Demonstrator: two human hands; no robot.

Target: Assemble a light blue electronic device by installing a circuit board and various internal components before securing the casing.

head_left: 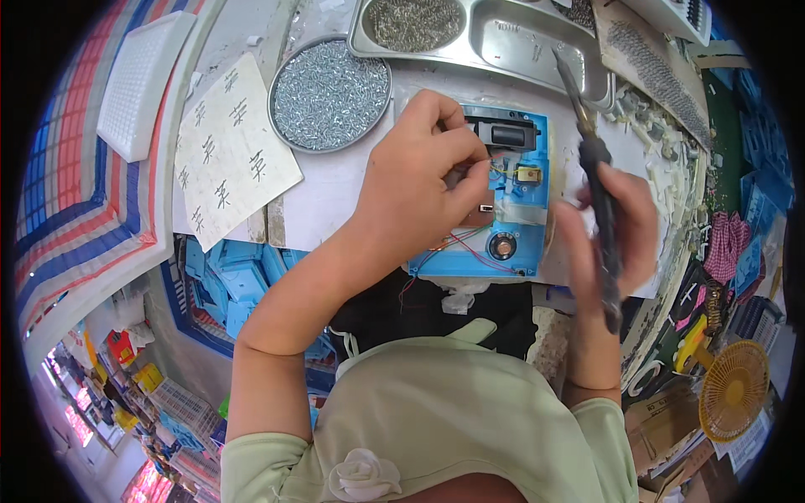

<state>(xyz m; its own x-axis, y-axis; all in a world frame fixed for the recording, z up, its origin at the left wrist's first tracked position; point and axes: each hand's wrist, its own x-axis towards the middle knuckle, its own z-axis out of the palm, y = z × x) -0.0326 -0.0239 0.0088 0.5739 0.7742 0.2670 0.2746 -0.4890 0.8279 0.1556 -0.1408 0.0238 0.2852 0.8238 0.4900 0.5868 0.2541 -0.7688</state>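
A blue plastic casing point(524, 220) lies open on the table in front of me. Inside it are a black part point(513, 136), a small brass-coloured component point(528, 174), a brown circuit board point(480, 214), a round speaker point(502, 246) and thin wires. My left hand point(428, 172) reaches over the casing's left side with thumb and fingers pinched; whatever is between them is hidden. To the right of the casing, my right hand point(625, 235) is closed round the black handle of a soldering iron point(595, 168), its metal tip pointing up and away. That hand is slightly blurred.
A round tray of small metal screws point(331, 96) and a sectioned steel tray point(478, 63) stand at the back. A paper with handwritten characters point(239, 159) lies left. Blue casings point(243, 281) fill a crate below left. Small white pieces point(658, 138) and a yellow fan point(734, 391) are right.
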